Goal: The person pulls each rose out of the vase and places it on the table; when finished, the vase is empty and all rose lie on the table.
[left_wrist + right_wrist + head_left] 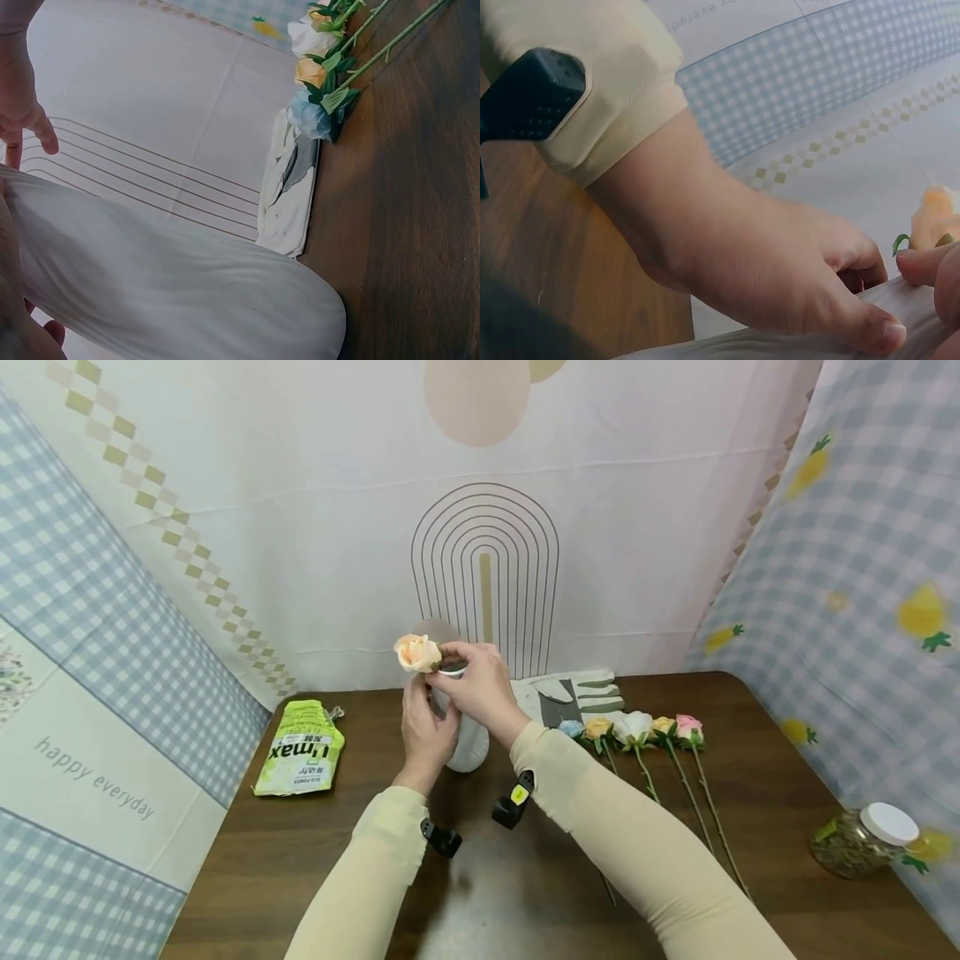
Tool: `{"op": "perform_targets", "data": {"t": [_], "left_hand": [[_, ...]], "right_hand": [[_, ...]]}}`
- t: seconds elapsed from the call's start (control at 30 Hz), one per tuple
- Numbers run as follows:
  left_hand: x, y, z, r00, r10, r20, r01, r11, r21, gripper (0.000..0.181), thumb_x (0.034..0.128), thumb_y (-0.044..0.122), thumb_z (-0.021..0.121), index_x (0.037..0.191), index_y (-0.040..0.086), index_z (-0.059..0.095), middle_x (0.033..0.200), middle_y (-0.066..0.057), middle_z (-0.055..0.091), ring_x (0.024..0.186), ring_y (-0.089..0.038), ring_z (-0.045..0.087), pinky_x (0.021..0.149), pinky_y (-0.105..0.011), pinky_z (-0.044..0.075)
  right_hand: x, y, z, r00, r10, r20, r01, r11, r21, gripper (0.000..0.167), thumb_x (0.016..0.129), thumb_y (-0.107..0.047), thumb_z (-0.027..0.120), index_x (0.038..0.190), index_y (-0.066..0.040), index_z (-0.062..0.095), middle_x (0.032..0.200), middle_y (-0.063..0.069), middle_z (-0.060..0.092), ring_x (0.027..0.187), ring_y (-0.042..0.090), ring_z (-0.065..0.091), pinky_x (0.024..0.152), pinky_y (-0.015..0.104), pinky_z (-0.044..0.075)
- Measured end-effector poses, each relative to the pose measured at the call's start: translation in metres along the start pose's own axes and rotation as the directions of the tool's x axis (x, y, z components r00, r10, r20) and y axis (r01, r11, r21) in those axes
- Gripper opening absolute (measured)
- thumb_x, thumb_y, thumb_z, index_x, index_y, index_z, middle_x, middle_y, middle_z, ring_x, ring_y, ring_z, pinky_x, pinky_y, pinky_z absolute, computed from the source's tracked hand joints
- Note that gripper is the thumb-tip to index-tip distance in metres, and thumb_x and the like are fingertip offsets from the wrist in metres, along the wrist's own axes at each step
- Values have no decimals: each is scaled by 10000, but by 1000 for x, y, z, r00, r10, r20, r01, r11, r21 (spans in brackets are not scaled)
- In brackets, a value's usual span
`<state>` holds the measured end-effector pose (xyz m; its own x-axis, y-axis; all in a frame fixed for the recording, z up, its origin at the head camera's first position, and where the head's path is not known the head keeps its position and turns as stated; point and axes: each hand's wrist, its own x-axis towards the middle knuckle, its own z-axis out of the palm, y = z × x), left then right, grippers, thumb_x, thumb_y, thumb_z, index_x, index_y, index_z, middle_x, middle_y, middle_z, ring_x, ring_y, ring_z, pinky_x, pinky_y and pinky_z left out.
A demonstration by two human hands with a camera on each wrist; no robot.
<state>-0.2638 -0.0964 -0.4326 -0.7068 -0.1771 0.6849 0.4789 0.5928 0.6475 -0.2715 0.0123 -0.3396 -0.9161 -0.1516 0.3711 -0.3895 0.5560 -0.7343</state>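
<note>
A tall white vase with wavy ridges stands tilted or upright on the table; I cannot tell which. My left hand grips its upper part, with the thumb across the near side in the right wrist view. Over the vase's mouth, my right hand pinches a peach artificial rose just below its bloom. The bloom leans out to the left of the rim. Its stem is hidden by the hands and vase.
Right of the vase lie a white-and-grey glove and several artificial flowers with long stems. A green snack-like pouch lies at left. A white-lidded jar is at far right. A patterned cloth hangs behind the table.
</note>
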Motion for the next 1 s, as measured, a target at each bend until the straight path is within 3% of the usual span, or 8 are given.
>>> {"op": "perform_targets", "data": {"t": [0.2,0.4,0.5,0.77,0.9,1.0], "left_hand": [[1,-1,4,998,56,-28,-56,998,-9,528,825,239,636,1285,27,485,1131,-145,538,974,-287,509,796,-423,465],[2,-2,4,996,71,-44,-72,997,-20,530,843,303,620,1276,25,489,1103,-153,537,963,-284,513,799,-414,459],[2,-2,3,997,72,-32,-73,997,-25,545,880,368,604,1289,27,486,1128,-160,537,992,-285,519,819,-408,461],[3,-1,1,999,40,6,-40,999,-26,591,912,457,578,1316,39,469,1132,-145,527,988,-253,519,818,-391,467],[2,-1,1,1000,24,4,-23,1000,-16,577,898,422,598,1318,48,469,1129,-119,524,984,-240,519,817,-388,467],[2,0,1,1000,23,0,-23,1000,-12,574,891,407,612,1315,45,472,1128,-120,525,981,-244,519,814,-393,467]], "right_hand": [[0,1,-2,1000,13,-17,-12,998,54,301,784,-221,802,1070,-162,727,912,-82,705,1033,128,521,905,343,420],[3,1,-6,1000,-6,-22,8,994,105,166,811,-179,770,974,-150,771,911,-67,708,844,90,609,719,271,508],[3,0,-9,999,-14,-31,17,993,115,135,822,-222,764,935,-151,785,942,-47,699,833,113,598,676,271,503],[4,-2,-19,997,-9,-79,16,996,88,167,810,-318,774,880,-168,794,948,-47,709,924,157,589,754,322,473],[5,-3,-25,998,27,-51,-18,983,181,202,832,-314,755,910,-129,778,934,-32,722,909,124,620,751,328,509],[5,-2,-28,999,32,-29,-22,953,301,214,857,-275,733,958,-87,753,900,18,724,884,123,629,758,310,510]]}}
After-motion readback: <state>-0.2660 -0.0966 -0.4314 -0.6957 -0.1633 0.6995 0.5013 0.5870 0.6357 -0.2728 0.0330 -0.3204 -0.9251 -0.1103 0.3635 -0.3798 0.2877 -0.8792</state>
